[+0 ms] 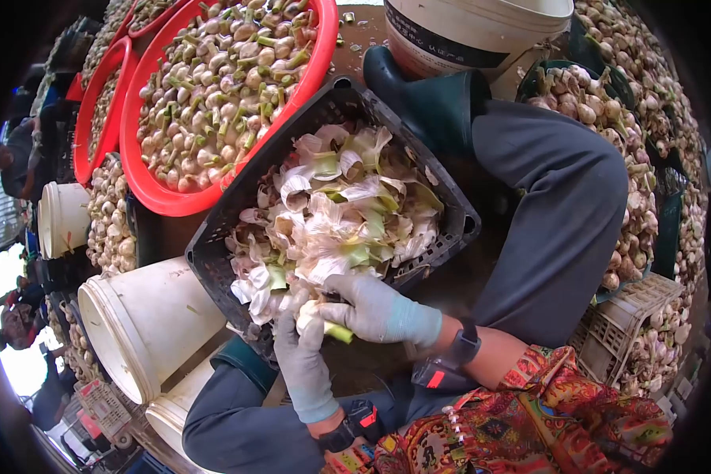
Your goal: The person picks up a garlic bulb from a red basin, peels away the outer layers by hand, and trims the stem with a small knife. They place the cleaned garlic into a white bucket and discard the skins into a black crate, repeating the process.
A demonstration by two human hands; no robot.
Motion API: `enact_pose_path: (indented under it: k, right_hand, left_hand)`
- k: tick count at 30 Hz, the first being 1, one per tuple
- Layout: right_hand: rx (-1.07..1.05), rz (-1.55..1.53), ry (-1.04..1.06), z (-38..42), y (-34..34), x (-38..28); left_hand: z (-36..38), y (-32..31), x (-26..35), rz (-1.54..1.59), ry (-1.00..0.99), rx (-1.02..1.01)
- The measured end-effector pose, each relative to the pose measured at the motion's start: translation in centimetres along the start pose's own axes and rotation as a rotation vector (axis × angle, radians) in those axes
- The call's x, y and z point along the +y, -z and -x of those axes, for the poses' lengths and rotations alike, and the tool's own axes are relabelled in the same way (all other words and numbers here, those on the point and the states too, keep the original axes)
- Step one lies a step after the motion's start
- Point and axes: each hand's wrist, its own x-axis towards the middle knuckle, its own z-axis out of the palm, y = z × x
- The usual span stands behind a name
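Observation:
Low over the near corner of a black plastic crate (458, 229), my left hand (302, 367), in a grey glove, is closed around a garlic bulb (312, 317). A short green stem stub (338, 332) sticks out of the bulb toward the right. My right hand (375, 308), gloved too, is curled shut against the bulb and its stem. A small dark bit shows at its fingertips, but I cannot tell what it grips. Loose garlic skins (340, 209) in white, pink and pale green heap up inside the crate, just beyond both hands.
A red tub (133, 150) of trimmed garlic bulbs stands behind the crate at left. White buckets (166, 316) lie at left; another bucket (450, 31) stands at the top. Unpeeled garlic (628, 182) is piled at right, near a beige crate (624, 324). My boot (430, 99) sits beside the black crate.

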Motion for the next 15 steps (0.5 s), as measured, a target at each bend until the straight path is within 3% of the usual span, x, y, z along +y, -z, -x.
enact_pose_path:
  k: [2,4,7,8,10,11,12,14,15]
  right_hand:
    - [-0.046,-0.229,-0.034,0.1,0.2,-0.1]
    - [-0.019,-0.232,0.028,0.1,-0.9,0.6]
    - [0.042,-0.598,-0.035,0.2,-0.8,0.0]
    - [0.041,-0.595,-0.022,0.2,-0.2,0.0]
    - [-0.011,-0.872,-0.274,0.1,0.9,0.2]
    - [0.09,-0.949,-0.129,0.0,0.6,0.2]
    - [0.086,-0.945,-0.116,-0.2,0.3,0.4]
    - [0.196,-0.525,0.099,-0.4,-0.1,0.7]
    - [0.004,-0.346,-0.048,0.9,1.9,-1.9]
  left_hand:
    - [0.2,0.6,-0.6,-0.081,0.04,0.094]
    - [0.3,1.2,-1.3,-0.089,-0.015,0.103]
    - [0.4,1.3,-1.5,0.129,-0.051,0.041]
    - [0.8,1.2,-1.4,0.128,-0.063,0.036]
    - [1.5,0.4,-0.4,0.327,-0.067,-0.032]
    - [2.0,-0.3,0.2,0.344,-0.07,-0.034]
    - [1.9,-0.1,0.1,0.344,-0.083,-0.041]
    - [1.4,0.3,-0.6,0.184,-0.134,0.028]
    - [1.5,-0.1,-0.5,0.171,-0.162,0.058]
